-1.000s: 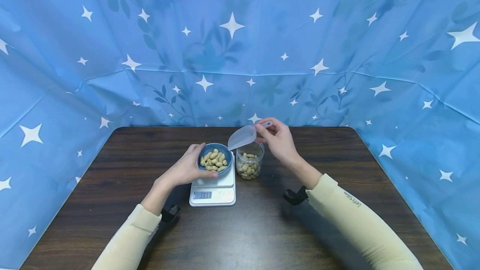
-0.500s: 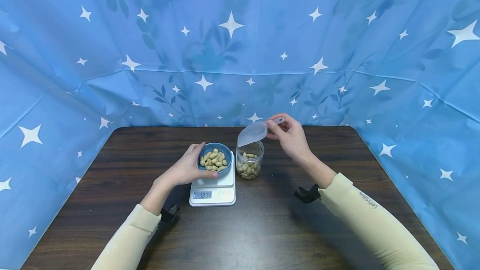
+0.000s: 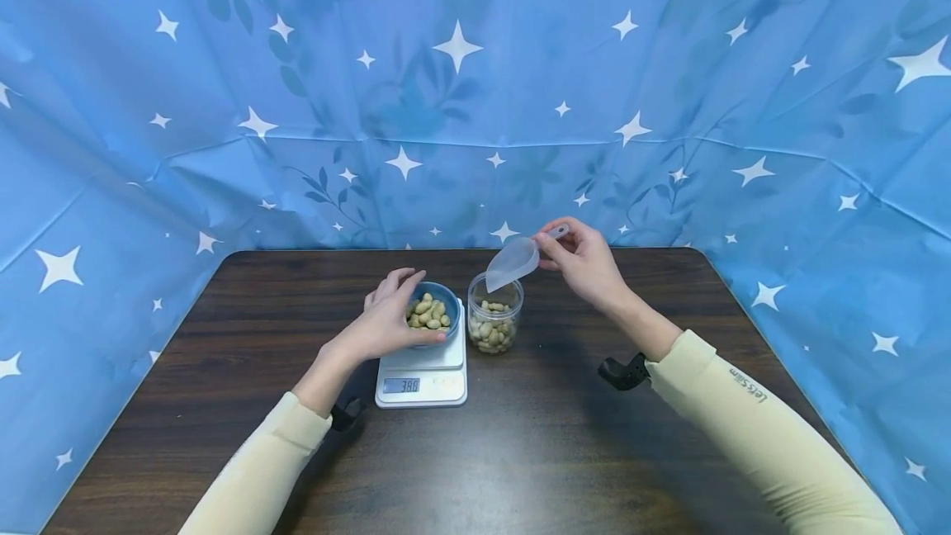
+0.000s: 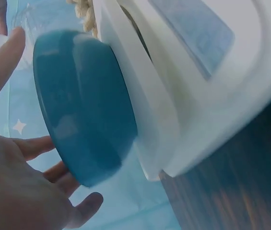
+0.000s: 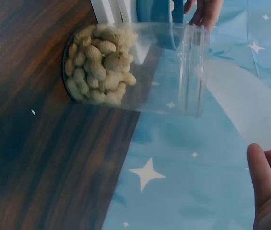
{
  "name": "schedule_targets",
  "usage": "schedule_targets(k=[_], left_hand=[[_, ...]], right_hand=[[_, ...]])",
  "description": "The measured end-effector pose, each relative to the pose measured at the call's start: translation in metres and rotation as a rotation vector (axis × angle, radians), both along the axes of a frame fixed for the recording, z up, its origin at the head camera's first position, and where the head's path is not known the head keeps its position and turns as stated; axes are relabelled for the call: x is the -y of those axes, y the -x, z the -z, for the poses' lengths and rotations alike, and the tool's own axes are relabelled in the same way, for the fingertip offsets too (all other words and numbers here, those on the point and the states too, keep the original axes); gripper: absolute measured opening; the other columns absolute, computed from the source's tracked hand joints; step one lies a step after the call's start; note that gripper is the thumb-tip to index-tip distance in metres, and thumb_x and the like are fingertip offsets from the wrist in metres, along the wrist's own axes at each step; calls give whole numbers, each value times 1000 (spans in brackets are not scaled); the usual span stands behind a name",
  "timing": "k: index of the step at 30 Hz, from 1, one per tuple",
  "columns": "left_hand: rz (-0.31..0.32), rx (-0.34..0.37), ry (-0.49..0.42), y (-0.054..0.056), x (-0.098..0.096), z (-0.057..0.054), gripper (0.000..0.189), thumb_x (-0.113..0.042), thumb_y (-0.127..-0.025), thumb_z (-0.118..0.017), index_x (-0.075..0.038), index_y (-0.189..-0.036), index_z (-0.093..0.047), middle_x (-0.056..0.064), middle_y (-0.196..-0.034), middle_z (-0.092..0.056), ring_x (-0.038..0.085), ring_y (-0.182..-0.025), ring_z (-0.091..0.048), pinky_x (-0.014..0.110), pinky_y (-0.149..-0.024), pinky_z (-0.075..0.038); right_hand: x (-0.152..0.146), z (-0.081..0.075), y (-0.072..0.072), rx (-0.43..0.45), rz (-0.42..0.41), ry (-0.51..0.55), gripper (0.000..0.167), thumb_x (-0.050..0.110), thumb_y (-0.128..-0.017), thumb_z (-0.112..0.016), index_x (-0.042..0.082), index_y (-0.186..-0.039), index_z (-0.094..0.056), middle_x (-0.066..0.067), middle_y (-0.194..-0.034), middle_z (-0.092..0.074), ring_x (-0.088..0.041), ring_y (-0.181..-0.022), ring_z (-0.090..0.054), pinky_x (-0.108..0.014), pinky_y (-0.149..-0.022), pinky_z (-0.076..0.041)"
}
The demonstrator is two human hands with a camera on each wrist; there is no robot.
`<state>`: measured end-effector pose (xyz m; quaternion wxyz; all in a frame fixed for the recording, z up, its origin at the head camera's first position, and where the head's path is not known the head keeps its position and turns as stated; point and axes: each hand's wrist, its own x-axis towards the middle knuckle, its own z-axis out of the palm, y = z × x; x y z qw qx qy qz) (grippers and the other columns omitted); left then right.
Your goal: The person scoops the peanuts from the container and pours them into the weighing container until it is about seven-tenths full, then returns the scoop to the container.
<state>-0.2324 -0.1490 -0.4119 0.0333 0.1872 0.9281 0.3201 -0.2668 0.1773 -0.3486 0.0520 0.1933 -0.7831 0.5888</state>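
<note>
A small blue bowl (image 4: 77,105) of unshelled peanuts (image 3: 432,310) stands on a white digital kitchen scale (image 3: 438,393). My left hand (image 3: 382,322) spreads around the bowl's left side, thumb in front and fingers behind. In the left wrist view the thumb is apart from the wall and the fingers are loosely spread by the rim. My right hand (image 3: 590,267) pinches the handle of a translucent plastic scoop (image 3: 511,262), tilted with its tip over the mouth of a clear jar (image 5: 193,72). Peanuts (image 5: 99,67) fill the lower part of the jar.
The jar stands right beside the scale on a dark wood-grain table (image 3: 490,469). A blue star-patterned cloth (image 3: 475,106) hangs behind the table's far edge. The scale's display (image 3: 401,385) shows digits that look like 38.0.
My right hand has carried the scoop rightward, from between bowl and jar to over the jar. My left fingers have loosened and shifted right around the bowl. The scale's reading has dropped.
</note>
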Motion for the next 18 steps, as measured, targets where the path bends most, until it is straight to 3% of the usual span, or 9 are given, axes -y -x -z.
schedule_targets(k=[5,10,14,18], left_hand=[[34,-58,1,2,-14,-1,106,-53,-82,-84,-8,-161,-31,18,-162,-26,37,-147,-28,65,-114,-16],[60,-91,0,5,-27,-3,99,-56,-86,-79,-10,-161,-33,16,-160,-31,33,-146,-32,68,-114,-15],[74,-100,11,7,-38,-4,96,-59,-88,-75,-10,-160,-35,16,-159,-34,32,-144,-36,67,-114,-18],[75,-100,9,9,-48,-4,96,-60,-87,-74,-10,-159,-37,15,-157,-37,32,-143,-38,65,-115,-19]], right_hand=[[1,-7,5,19,-13,-160,27,22,-105,-63,-3,-117,-63,-19,-110,-69,-28,-101,-71,-31,-78,-59],[5,-13,6,40,-64,-307,24,23,-105,-63,2,-116,-64,-14,-104,-69,-24,-98,-71,-35,-79,-60],[11,-18,5,12,-91,-408,20,22,-105,-63,4,-115,-65,-11,-100,-70,-23,-90,-71,-37,-77,-60],[17,-20,6,-38,-106,-495,16,22,-105,-62,7,-111,-66,-8,-92,-70,-22,-77,-67,-37,-68,-56]])
